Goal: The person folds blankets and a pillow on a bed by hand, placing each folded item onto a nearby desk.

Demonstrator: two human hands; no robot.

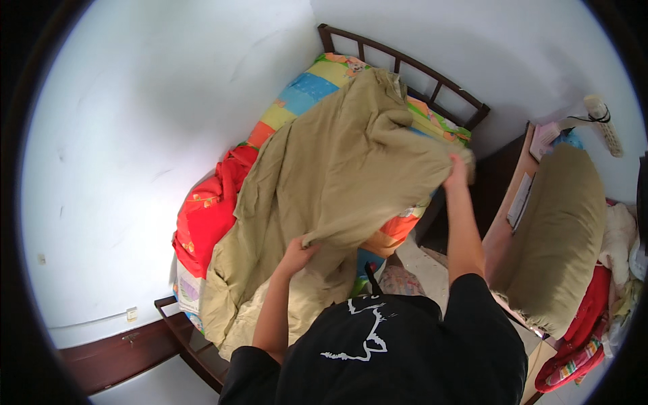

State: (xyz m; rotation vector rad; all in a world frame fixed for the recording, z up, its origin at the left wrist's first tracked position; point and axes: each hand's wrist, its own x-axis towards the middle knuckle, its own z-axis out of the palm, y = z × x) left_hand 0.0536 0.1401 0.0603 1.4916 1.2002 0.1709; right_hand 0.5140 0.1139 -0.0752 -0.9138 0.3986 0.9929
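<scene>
A large olive-beige cloth cover (pixel 329 167), wrinkled and uneven, spreads over most of the bed. My left hand (pixel 296 257) grips its near edge. At the right side of the bed, my right hand (pixel 457 171) is closed on the cover's corner, which looks blurred. Between my hands the near edge is stretched and lifted. Under the cover lies a patterned bedsheet (pixel 309 93) in blue, yellow and orange blocks. Red bedding (pixel 205 223) is bunched along the wall side, touching the cover's left edge.
A dark headboard (pixel 405 55) stands at the far end, a footboard rail (pixel 195 362) at the lower left. To the right, an olive pillow (pixel 557 238) rests on a desk (pixel 509 212). Red cloth (pixel 582 314) hangs beside it. A remote control (pixel 610 134) is by the wall.
</scene>
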